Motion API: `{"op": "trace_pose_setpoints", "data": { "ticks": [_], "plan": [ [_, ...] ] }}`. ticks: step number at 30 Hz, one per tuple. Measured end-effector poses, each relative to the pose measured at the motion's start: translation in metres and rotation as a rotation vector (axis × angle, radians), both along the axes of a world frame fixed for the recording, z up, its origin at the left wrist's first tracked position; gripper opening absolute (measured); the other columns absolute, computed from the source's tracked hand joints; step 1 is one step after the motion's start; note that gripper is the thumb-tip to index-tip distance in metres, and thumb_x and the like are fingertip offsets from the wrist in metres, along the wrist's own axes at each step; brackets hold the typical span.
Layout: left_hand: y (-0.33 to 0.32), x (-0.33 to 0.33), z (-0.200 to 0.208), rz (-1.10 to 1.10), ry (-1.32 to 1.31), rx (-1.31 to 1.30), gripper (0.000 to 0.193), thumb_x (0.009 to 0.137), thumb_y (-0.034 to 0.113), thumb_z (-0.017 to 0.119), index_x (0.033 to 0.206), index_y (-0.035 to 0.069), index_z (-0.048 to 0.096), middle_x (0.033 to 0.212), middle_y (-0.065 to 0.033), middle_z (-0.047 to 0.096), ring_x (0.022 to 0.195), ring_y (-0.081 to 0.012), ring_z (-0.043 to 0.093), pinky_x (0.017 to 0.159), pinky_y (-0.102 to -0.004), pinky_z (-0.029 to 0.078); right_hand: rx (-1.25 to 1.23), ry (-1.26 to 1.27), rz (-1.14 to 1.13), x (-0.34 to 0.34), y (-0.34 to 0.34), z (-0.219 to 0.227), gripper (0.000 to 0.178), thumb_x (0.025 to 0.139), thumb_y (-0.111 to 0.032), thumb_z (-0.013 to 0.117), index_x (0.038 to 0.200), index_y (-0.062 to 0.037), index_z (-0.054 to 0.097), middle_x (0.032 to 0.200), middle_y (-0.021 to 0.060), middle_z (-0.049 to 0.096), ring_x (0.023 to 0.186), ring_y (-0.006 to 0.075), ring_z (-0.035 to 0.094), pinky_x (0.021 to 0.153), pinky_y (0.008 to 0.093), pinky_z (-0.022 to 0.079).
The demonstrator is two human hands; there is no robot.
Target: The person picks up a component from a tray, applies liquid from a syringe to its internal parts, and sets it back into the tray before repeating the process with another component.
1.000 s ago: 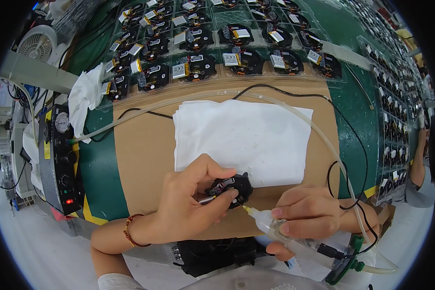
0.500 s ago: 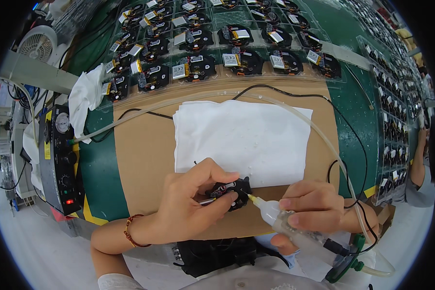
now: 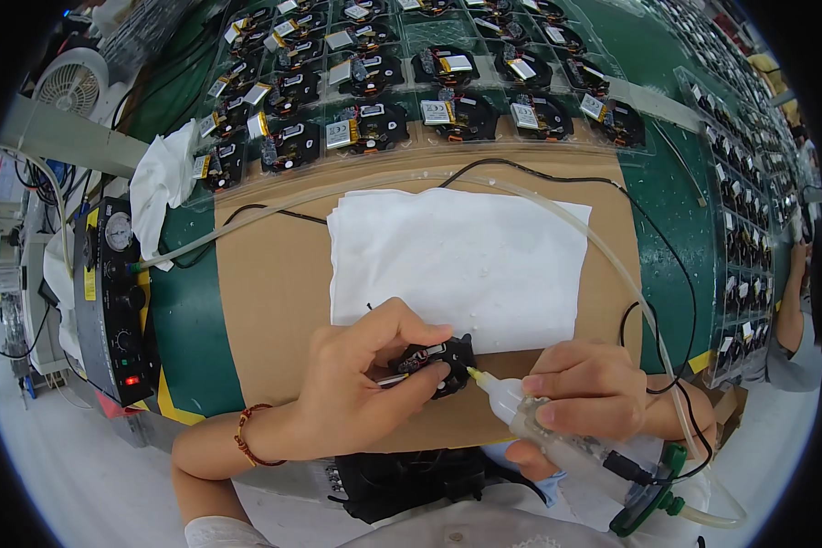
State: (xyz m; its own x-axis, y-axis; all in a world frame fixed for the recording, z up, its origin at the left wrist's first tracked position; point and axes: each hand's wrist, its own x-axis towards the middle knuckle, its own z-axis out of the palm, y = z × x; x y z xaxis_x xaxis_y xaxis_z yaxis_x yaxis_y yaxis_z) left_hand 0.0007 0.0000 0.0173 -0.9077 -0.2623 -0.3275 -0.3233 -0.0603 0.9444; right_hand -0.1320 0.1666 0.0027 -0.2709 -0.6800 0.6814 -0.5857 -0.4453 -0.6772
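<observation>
Between its thumb and fingers my left hand (image 3: pixel 361 379) grips a small black round electronic module (image 3: pixel 449 358) with a circuit board on it. My right hand (image 3: pixel 589 393) is closed around a clear glue-dispensing syringe (image 3: pixel 537 420), tilted with its narrow yellowish tip at the module's right side. Whether the tip touches the module is too small to tell. A green cap (image 3: pixel 650 498) with a hose closes the syringe's rear end. Just beyond both hands lies a folded white cloth (image 3: pixel 457 265) with tiny clear specks on it.
Brown cardboard (image 3: pixel 269 310) covers the green bench. Clear plastic trays (image 3: pixel 411 146) of similar modules with batteries fill the far side. A dispenser box (image 3: pixel 110 301) with a gauge stands at left. A hose (image 3: pixel 612 260) and black cable (image 3: pixel 644 215) loop over the bench. Another person's arm (image 3: pixel 790 292) shows far right.
My right hand and the syringe have shifted very slightly left. My left hand and the module stay where they were.
</observation>
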Motion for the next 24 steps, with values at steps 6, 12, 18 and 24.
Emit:
{"op": "trace_pose_setpoints", "data": {
  "ticks": [6, 12, 18, 24],
  "plan": [
    [-0.0005, -0.0010, 0.0019, 0.000, -0.012, 0.019, 0.018, 0.077, -0.006, 0.061, 0.093, -0.002, 0.054, 0.067, -0.0034, 0.060, 0.057, -0.0035, 0.056, 0.049, -0.0183, 0.042, 0.010, -0.002, 0.000, -0.0004, 0.0015, 0.0003, 0.042, 0.060, -0.014, 0.080, 0.091, -0.0037, 0.054, 0.075, 0.0105, 0.057, 0.051, 0.0197, 0.054, 0.041, 0.0248, 0.047],
    [-0.0007, -0.0006, 0.0013, 0.005, -0.016, 0.016, 0.018, 0.077, -0.006, 0.060, 0.093, -0.003, 0.054, 0.067, -0.0036, 0.061, 0.057, -0.0036, 0.056, 0.049, -0.0183, 0.043, 0.018, -0.010, 0.003, -0.0010, 0.0020, 0.0009, 0.041, 0.061, -0.014, 0.079, 0.091, -0.0036, 0.053, 0.075, 0.0104, 0.057, 0.051, 0.0199, 0.054, 0.041, 0.0252, 0.047],
    [0.0003, -0.0011, 0.0010, 0.004, -0.010, 0.021, 0.017, 0.077, -0.006, 0.060, 0.093, -0.003, 0.054, 0.067, -0.0035, 0.061, 0.057, -0.0036, 0.056, 0.049, -0.0182, 0.043, 0.000, 0.009, 0.011, -0.0005, 0.0016, 0.0007, 0.041, 0.061, -0.014, 0.079, 0.091, -0.0034, 0.053, 0.075, 0.0108, 0.057, 0.050, 0.0200, 0.054, 0.041, 0.0252, 0.047],
    [-0.0002, -0.0003, 0.0008, 0.007, -0.013, 0.024, 0.018, 0.077, -0.006, 0.060, 0.094, -0.003, 0.054, 0.068, -0.0034, 0.061, 0.058, -0.0034, 0.056, 0.049, -0.0183, 0.043, 0.003, 0.008, -0.007, -0.0006, 0.0014, 0.0007, 0.040, 0.062, -0.015, 0.079, 0.090, -0.0031, 0.053, 0.074, 0.0103, 0.057, 0.050, 0.0198, 0.054, 0.041, 0.0250, 0.047]
  ]
}}
